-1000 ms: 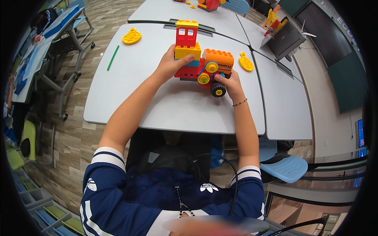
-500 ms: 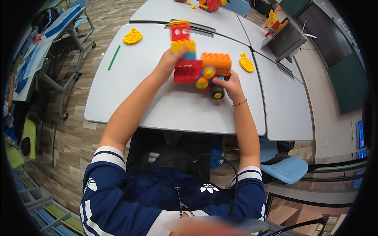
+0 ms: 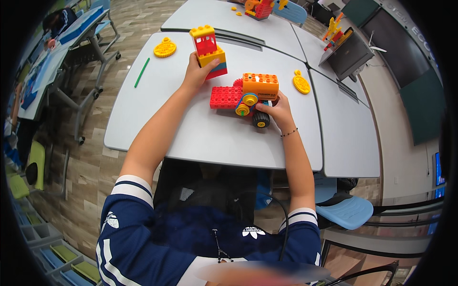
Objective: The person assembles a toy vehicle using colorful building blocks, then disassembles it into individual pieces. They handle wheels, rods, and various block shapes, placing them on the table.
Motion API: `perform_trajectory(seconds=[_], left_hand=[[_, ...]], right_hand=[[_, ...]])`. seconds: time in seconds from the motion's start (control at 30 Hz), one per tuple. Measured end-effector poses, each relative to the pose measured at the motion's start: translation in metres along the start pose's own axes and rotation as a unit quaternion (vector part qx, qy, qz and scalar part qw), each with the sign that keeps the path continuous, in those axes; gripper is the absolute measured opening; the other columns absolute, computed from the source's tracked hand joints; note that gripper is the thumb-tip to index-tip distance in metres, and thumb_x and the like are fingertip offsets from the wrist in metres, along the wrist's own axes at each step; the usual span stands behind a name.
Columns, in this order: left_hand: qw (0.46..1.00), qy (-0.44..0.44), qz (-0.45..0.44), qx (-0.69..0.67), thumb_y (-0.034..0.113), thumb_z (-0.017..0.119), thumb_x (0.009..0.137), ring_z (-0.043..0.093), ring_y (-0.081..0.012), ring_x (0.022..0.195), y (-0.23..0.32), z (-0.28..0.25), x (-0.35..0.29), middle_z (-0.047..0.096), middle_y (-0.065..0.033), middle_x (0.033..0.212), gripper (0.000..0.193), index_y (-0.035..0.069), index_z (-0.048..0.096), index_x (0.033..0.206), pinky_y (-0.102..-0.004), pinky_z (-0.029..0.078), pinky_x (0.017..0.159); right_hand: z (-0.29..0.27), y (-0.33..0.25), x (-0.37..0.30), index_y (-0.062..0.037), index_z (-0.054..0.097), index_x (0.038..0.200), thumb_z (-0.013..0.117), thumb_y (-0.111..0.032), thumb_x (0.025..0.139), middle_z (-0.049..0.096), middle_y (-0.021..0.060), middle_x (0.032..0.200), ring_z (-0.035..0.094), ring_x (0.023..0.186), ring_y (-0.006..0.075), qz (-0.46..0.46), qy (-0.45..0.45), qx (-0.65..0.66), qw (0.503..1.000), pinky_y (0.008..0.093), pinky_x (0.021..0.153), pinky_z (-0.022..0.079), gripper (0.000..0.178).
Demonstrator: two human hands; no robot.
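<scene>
My left hand (image 3: 196,71) is closed around a stack of toy building bricks (image 3: 210,56), yellow, blue and red, with a red window piece and a yellow top. Apart from it, to the right, is a brick-built vehicle (image 3: 226,97) with a red studded base. An orange block (image 3: 260,86) sits on its right end, above yellow pulleys (image 3: 249,99) joined by a blue band and a black-tyred wheel (image 3: 261,119). My right hand (image 3: 279,110) grips that end, its thumb beside the pulleys and its other fingers partly hidden behind.
On the white table (image 3: 191,138) lie a green rod (image 3: 142,72) and yellow gears (image 3: 165,48) at left, with another yellow gear (image 3: 301,84) at right. Further tables bear a red-and-orange model (image 3: 259,8) and a grey box-shaped case (image 3: 347,53). A blue chair (image 3: 346,205) stands at lower right.
The brick stack has come away from the vehicle's red base, moving left with my left hand. The vehicle, still in my right hand, sits slightly lower in the picture.
</scene>
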State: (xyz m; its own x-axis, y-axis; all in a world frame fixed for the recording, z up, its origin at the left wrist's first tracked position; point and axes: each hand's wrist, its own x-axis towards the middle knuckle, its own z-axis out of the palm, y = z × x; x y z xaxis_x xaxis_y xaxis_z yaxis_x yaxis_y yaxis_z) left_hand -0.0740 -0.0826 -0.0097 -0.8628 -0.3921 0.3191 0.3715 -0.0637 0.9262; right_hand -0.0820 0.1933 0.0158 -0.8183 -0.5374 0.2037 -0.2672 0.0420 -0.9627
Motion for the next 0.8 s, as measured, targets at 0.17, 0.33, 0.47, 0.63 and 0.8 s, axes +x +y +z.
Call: perform_trajectory(seconds=[0.17,0.33,0.47,0.63,0.8], left_hand=[[0.99,-0.001,0.049,0.134,0.031,0.08,0.076,0.056,-0.0223,0.109,-0.017,-0.008,0.033,0.054,-0.0176,0.116,0.068,0.0,0.035,0.117,-0.0332,0.049,0.089],[0.972,-0.027,0.04,0.231,0.034,0.079,0.076,0.058,-0.0251,0.109,-0.022,-0.004,0.053,0.055,-0.0177,0.117,0.07,0.0,0.034,0.118,-0.0333,0.047,0.092],[0.96,-0.036,0.002,0.279,0.038,0.078,0.075,0.057,-0.0271,0.111,-0.023,-0.003,0.054,0.056,-0.0182,0.119,0.071,0.0,0.035,0.118,-0.0342,0.047,0.092],[0.929,-0.039,-0.015,0.367,0.046,0.076,0.074,0.056,-0.0294,0.112,-0.02,-0.007,0.052,0.056,-0.0189,0.119,0.075,0.0,0.039,0.119,-0.0378,0.044,0.096],[0.889,0.076,0.06,0.447,0.045,0.071,0.078,0.047,-0.0291,0.118,-0.025,-0.011,0.036,0.047,-0.0192,0.125,0.071,-0.002,0.042,0.122,-0.0403,0.037,0.101]], right_hand=[[-0.01,0.0,-0.001,0.0005,0.057,0.115,0.081,-0.007,0.067,0.065,0.0088,0.106,0.06,0.101,0.0167,0.044,0.012,0.081,0.996,0.0316,0.092,0.047,0.054],[-0.022,0.008,0.0,0.0016,0.054,0.117,0.078,-0.008,0.071,0.063,0.0098,0.111,0.06,0.102,0.0174,0.055,0.022,0.172,0.983,0.0323,0.092,0.048,0.053],[-0.028,0.012,0.0,0.0024,0.051,0.119,0.076,-0.011,0.073,0.061,0.0107,0.113,0.06,0.103,0.0175,0.048,0.016,0.2,0.978,0.0323,0.092,0.048,0.054],[-0.029,0.013,0.0,0.003,0.05,0.12,0.075,-0.015,0.075,0.061,0.0107,0.113,0.061,0.102,0.0175,0.041,0.02,0.203,0.978,0.0327,0.092,0.049,0.055],[-0.029,0.013,-0.001,0.003,0.051,0.119,0.074,-0.016,0.076,0.061,0.0103,0.111,0.061,0.101,0.0173,0.035,0.032,0.206,0.977,0.0323,0.09,0.05,0.052]])
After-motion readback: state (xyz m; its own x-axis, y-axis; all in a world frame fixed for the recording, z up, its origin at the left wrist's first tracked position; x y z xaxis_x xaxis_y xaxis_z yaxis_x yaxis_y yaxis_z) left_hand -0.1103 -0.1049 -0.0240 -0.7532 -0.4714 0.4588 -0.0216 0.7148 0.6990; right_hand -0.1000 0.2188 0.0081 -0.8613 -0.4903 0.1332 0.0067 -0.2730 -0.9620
